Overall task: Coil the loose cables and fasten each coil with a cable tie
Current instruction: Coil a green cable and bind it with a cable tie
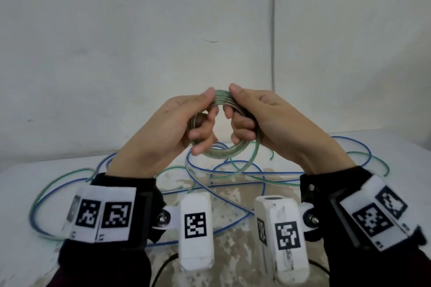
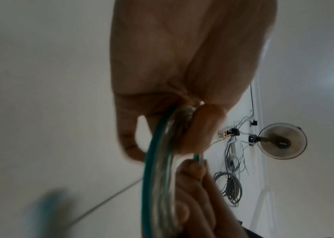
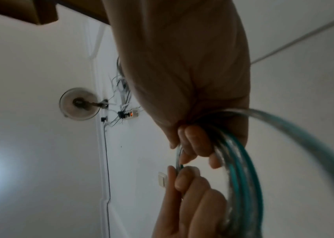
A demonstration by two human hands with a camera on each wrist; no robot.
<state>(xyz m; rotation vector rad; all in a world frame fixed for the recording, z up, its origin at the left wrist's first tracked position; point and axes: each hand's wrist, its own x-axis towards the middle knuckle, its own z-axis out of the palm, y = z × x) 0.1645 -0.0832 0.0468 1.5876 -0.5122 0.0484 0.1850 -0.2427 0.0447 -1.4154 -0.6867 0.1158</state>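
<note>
Green cable coil [image 1: 222,123] held up in both our hands, above the table [image 1: 245,196].

Our left hand [image 1: 168,128] grips the coil's left side, fingers curled through the ring, thumb on top; our right hand [image 1: 268,121] grips the right side the same way, thumbs nearly touching over the top. A loose green tail [image 1: 256,149] drops from the coil toward the table. Below the coil, loose blue cables [image 1: 233,172] and green ones lie tangled on the table. Behind the coil, a plain white wall [image 1: 163,30].
</note>
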